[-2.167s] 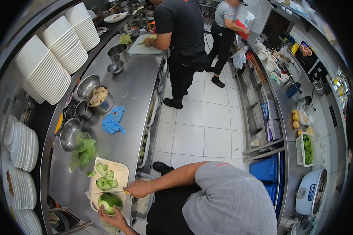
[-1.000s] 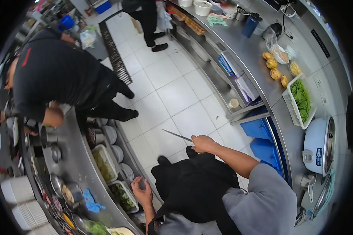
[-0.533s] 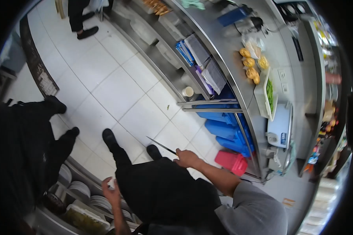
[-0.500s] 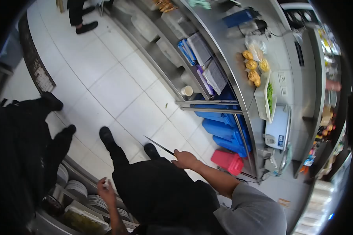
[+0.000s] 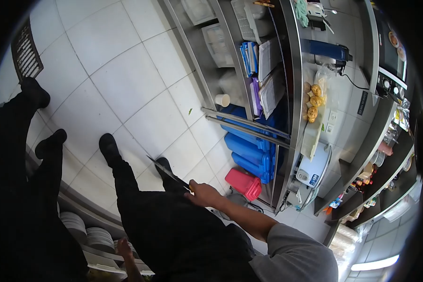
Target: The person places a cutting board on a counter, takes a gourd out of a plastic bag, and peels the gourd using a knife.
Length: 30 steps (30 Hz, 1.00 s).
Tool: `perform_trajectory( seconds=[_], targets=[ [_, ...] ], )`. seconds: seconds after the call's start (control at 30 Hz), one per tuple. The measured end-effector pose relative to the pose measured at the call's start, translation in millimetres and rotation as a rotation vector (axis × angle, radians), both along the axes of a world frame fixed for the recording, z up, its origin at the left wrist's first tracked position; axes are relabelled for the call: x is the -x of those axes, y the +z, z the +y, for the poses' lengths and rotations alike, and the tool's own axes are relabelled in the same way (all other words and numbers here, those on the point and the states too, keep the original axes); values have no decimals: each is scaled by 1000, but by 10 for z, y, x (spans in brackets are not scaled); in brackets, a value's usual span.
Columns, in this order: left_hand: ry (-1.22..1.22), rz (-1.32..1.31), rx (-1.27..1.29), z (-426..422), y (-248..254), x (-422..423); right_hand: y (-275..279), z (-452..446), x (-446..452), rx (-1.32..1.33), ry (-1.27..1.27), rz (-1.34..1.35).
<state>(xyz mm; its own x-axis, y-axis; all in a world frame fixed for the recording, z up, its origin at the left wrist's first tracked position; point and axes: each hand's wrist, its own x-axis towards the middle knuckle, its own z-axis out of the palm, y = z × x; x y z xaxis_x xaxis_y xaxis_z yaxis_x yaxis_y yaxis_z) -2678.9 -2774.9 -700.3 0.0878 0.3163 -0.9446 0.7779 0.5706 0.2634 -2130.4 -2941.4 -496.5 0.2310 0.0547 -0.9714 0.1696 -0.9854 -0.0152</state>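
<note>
My right hand [image 5: 203, 194] is closed around the handle of a long knife [image 5: 168, 173], whose blade points away from me over the floor, near my shoes. My left hand [image 5: 124, 247] hangs low beside the shelf with stacked white plates [image 5: 98, 238]. Its fingers look curled, and whatever may be in them is hidden.
Another person in black trousers [image 5: 9, 141] stands close on my left. To the right runs a steel counter [image 5: 296, 84] with bread rolls [image 5: 313, 107] and a pale blue appliance [image 5: 312, 167]. Blue bins [image 5: 246, 157] and a red bin [image 5: 243, 183] sit below.
My view has turned, bringing the counter and shelves more upright. Both hands now appear lower; the knife is still in my right hand. Something pale at my left fingers no longer shows.
</note>
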Motion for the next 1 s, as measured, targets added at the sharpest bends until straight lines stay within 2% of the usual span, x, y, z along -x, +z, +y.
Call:
perform_trajectory(
  seconds=[0.03, 0.07, 0.13, 0.23, 0.33, 0.47, 0.53, 0.57, 0.6, 0.67, 0.77, 0.8, 0.83, 0.9, 0.93, 0.97, 1.0],
  targets=[
    [-139, -119, -38, 16, -1, 25, -21, 4, -5, 21, -12, -3],
    [-137, -114, -39, 31, -3, 43, -43, -11, -5, 20, -10, 2],
    [-270, 50, 86, 115, 88, -131, -52, -48, 14, 23, -21, -30],
    [-138, 61, 28, 62, 11, -91, -35, -30, 7, 39, -6, -10],
    [-105, 37, -27, 35, -19, -83, -29, -36, 32, 3, -12, -8],
    [-245, 72, -69, 49, 144, -204, 29, -34, 25, -25, 14, -16],
    [-336, 115, -247, -3, 175, -279, 111, -61, 6, -56, 26, -9],
    [-220, 122, -146, -35, 220, -316, 159, -77, -10, -54, 37, -8],
    [-202, 115, -183, -61, 226, -317, 212, -106, -17, -91, 52, -21],
    [-613, -250, -696, -233, 157, -184, 342, -211, -45, -109, 102, -33],
    [-916, -268, -1055, -445, 380, -394, 549, -475, -96, -188, 186, -58],
    [-298, -121, -580, -592, 454, -461, 621, -581, -121, -254, 204, -82],
    [-577, -220, -836, -706, 625, -523, 654, -732, -120, -285, 232, -119],
    [-127, -106, -707, -1104, 835, -659, 691, -983, -176, -378, 286, -177],
    [-100, -108, -687, -1314, 903, -620, 720, -1113, -213, -360, 320, -192],
    [34, 65, -620, -1644, 991, -632, 753, -1278, -229, -334, 357, -199],
    [84, 46, -651, -1957, 1140, -638, 762, -1398, -292, -327, 393, -172]
  ],
)
